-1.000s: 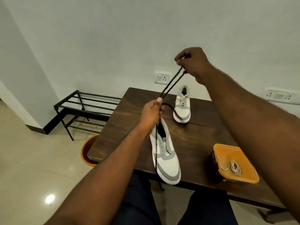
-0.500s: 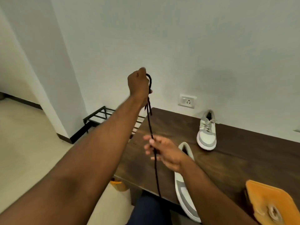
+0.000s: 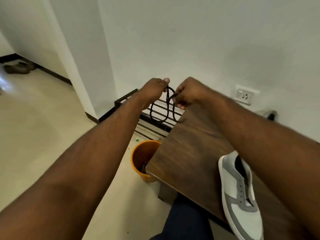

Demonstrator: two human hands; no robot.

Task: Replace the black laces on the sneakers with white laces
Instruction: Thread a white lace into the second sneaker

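A black lace [image 3: 167, 108] hangs in loops between my two hands, held up past the table's far left corner. My left hand [image 3: 154, 90] pinches its upper end. My right hand [image 3: 188, 93] grips it just to the right, fingers curled round the strands. A white and grey sneaker [image 3: 239, 196] without a lace lies on the dark wooden table [image 3: 187, 153] at its near edge, partly under my right forearm. The second sneaker [image 3: 271, 115] is a blurred shape at the back by the wall.
An orange bucket [image 3: 143, 158] stands on the floor against the table's left side. A black metal rack [image 3: 154, 118] sits behind it by the wall. A wall socket [image 3: 245, 96] is at the right. Dark footwear [image 3: 17, 67] lies on the floor far left.
The view has swung left and down. My hands have come together, gathering the long hanging black lace into short loops. The orange box has left the view.
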